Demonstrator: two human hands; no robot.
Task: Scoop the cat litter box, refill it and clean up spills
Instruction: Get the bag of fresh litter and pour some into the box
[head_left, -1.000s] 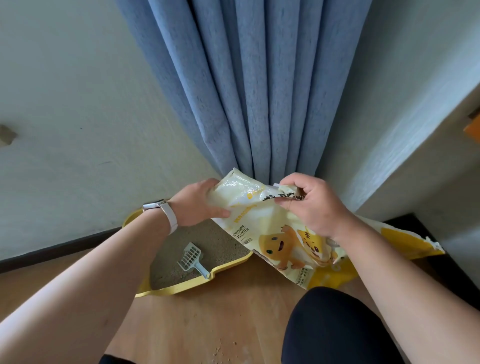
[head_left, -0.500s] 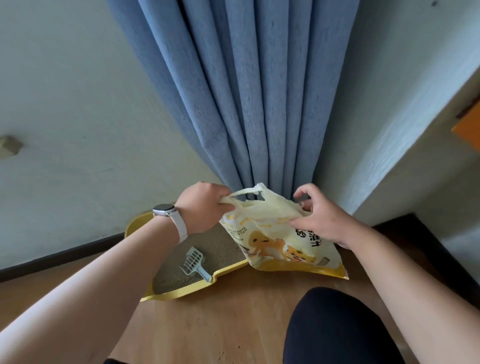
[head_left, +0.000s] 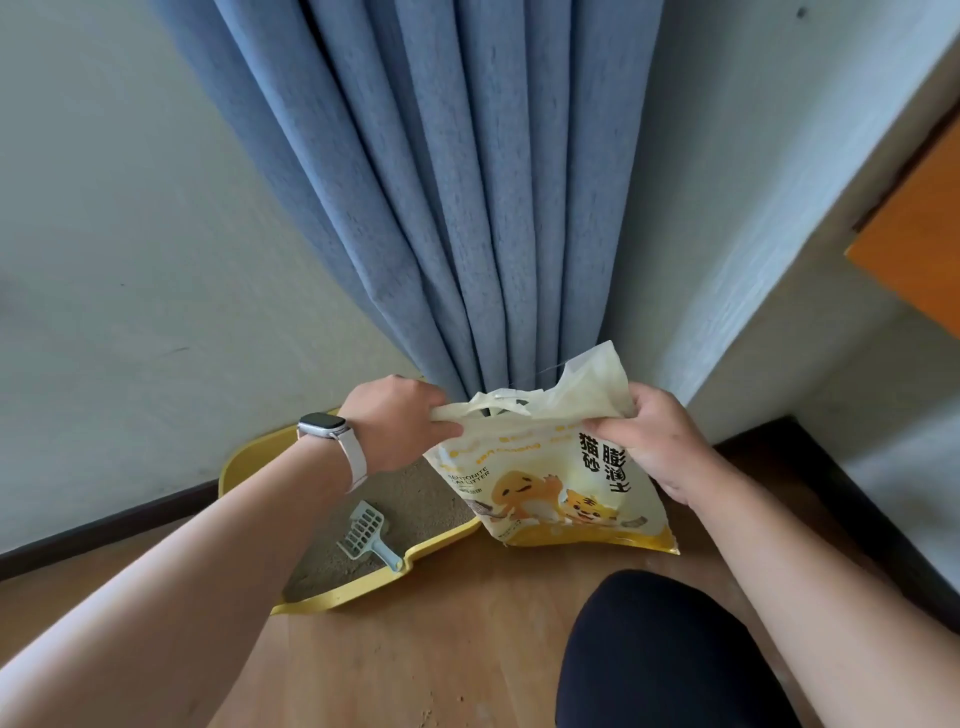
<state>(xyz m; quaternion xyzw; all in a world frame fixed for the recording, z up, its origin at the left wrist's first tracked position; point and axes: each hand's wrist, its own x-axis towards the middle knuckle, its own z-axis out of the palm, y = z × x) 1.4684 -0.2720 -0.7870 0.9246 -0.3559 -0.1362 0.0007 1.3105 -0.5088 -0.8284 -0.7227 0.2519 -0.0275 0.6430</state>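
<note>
A yellow cat litter bag (head_left: 550, 488) with cartoon animals stands upright on the wooden floor, its left edge over the rim of the yellow litter box (head_left: 363, 584). My left hand (head_left: 397, 423) grips the bag's top left corner by the handle. My right hand (head_left: 657, 441) pinches the top right corner, where a torn flap sticks up. The box holds grey-brown litter, and a pale blue slotted scoop (head_left: 366, 535) lies in it with its handle against the front rim.
A blue curtain (head_left: 441, 208) hangs straight behind the bag and box. White walls meet at this corner, with a dark baseboard (head_left: 104, 530) along the floor. My dark-clad knee (head_left: 670, 654) is at the lower right. A few litter grains (head_left: 426, 719) lie on the floor.
The bag went from lying tilted across the box's corner to standing upright on the floor. Both hands shifted to its top corners, and the top now stands spread between them.
</note>
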